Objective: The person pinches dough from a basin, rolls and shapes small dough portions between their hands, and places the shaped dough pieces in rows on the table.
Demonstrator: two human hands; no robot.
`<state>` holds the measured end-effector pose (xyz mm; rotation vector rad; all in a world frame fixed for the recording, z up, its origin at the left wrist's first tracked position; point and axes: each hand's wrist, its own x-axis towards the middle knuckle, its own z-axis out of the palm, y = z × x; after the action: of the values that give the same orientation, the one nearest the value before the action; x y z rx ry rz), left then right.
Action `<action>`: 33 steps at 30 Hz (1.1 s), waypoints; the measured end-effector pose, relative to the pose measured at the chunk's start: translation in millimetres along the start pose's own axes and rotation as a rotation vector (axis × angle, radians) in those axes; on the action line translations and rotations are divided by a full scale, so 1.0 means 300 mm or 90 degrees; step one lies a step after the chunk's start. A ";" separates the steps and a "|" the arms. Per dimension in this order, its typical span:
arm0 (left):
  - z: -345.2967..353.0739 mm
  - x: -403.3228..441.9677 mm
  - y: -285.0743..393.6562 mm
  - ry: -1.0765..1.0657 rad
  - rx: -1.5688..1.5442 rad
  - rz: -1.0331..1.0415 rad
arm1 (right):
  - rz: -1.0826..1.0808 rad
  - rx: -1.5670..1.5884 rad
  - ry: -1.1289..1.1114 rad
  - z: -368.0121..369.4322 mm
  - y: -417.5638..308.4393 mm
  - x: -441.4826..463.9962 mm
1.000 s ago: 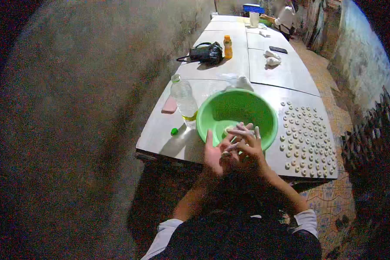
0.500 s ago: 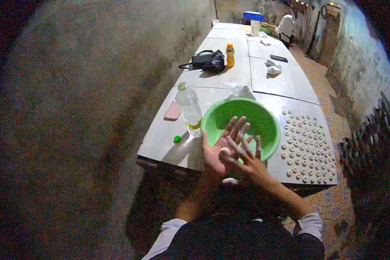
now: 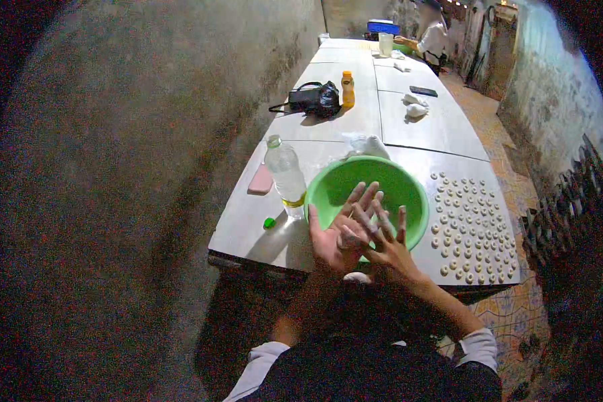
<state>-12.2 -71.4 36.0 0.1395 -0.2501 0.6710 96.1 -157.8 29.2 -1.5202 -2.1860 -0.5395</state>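
Observation:
Over the near rim of the green bowl (image 3: 402, 175), my left hand (image 3: 335, 241) is palm up with its fingers spread. My right hand (image 3: 388, 251) lies across it, fingers apart, its thumb against the left palm. Whatever may lie under that thumb is hidden. Rows of small pale dough-like rings (image 3: 472, 228) cover the table right of the bowl. A clear bottle without a cap (image 3: 285, 174) stands left of the bowl, with a green cap (image 3: 269, 223) beside it. A whitish lump (image 3: 357, 277) shows at the table edge below my hands.
Beyond the bowl are a plastic bag (image 3: 365, 143), a black bag (image 3: 315, 100), an orange bottle (image 3: 348, 90), white bundles (image 3: 416, 107) and a dark phone (image 3: 423, 91). A pink phone-like object (image 3: 260, 179) lies left. A person (image 3: 433, 37) is at the far end.
My right hand's fingers have spread and lifted from the left fingers. A small white ball seen in my left palm half a second ago is now out of sight. The view has shifted slightly.

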 end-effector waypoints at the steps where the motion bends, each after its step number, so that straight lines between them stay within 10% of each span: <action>1: -0.003 0.007 0.000 -0.003 -0.001 0.000 | -0.001 -0.003 0.000 -0.024 0.003 0.005; 4: -0.013 0.002 0.000 -0.004 0.013 0.023 | 0.063 0.217 0.236 -0.074 -0.020 0.010; 6: 0.007 0.003 -0.009 -0.031 0.072 -0.019 | -0.067 -0.115 0.119 0.013 -0.003 0.005; 7: 0.015 0.000 -0.017 -0.023 0.062 0.011 | -0.010 0.043 -0.044 0.018 -0.017 -0.009; 11: -0.013 0.009 0.010 0.000 0.008 0.033 | 0.056 0.166 0.238 -0.046 -0.021 0.012; 14: 0.016 0.001 -0.006 -0.018 0.075 0.006 | -0.057 -0.169 0.010 0.021 -0.026 0.023; 18: -0.013 0.007 0.023 -0.004 0.020 0.015 | 0.095 0.209 0.180 -0.013 -0.012 0.022; 22: -0.042 -0.005 0.055 -0.184 -0.159 -0.184 | 0.099 0.161 0.090 -0.003 0.028 0.052; 23: -0.047 0.001 0.043 -0.003 0.151 -0.099 | 0.044 0.101 0.097 0.047 0.055 0.054; 28: -0.035 0.013 0.053 0.017 0.121 -0.151 | 0.106 0.244 0.131 0.031 0.037 0.074; 31: -0.077 0.020 0.089 -0.222 -0.228 -0.273 | 0.203 0.247 0.113 0.060 0.037 0.094; 33: -0.090 0.018 0.102 -0.141 -0.194 -0.252 | 0.243 0.225 0.142 0.079 0.028 0.093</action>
<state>-22.5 -38.8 13.1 -0.0313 -0.5186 0.2183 92.3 -120.6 25.2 -1.5409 -1.6608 -0.1753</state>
